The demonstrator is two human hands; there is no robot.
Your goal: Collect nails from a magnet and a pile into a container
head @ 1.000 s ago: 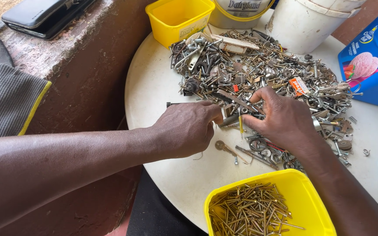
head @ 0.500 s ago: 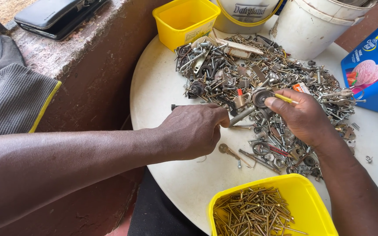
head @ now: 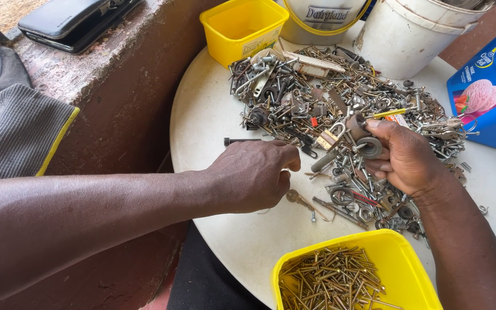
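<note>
Two hands at work over a round white table (head: 213,115), seen from the head camera. Left hand (head: 251,175) low at the near edge of the scrap pile, knuckles up, fingers curled under and pinched together; whether anything sits between the fingertips cannot be told. Right hand (head: 406,158) raised a little above the heap, thumb and fingers closed on a grey metal washer (head: 369,147), with a short dull cylinder (head: 356,124) just above it against the thumb. Heap of mixed metal hardware (head: 328,97) spread across the middle of the table: screws, bolts, brackets, rings, a small padlock (head: 327,139) just left of the held washer. Dark bolt (head: 242,140) lying flat on bare table, just beyond the left knuckles. Brass key (head: 297,198) just beside the left fingers, on the near side. Yellow tub of brass screws (head: 345,275) at the near edge, packed full. Empty-looking yellow tub (head: 242,28) at the far side, touching the pile's far corner. White bucket (head: 414,34) behind the heap, blue box (head: 489,86) off to the right. Black case (head: 70,20) on the reddish ledge, grey cloth with yellow trim (head: 18,126) draped at far left.
</note>
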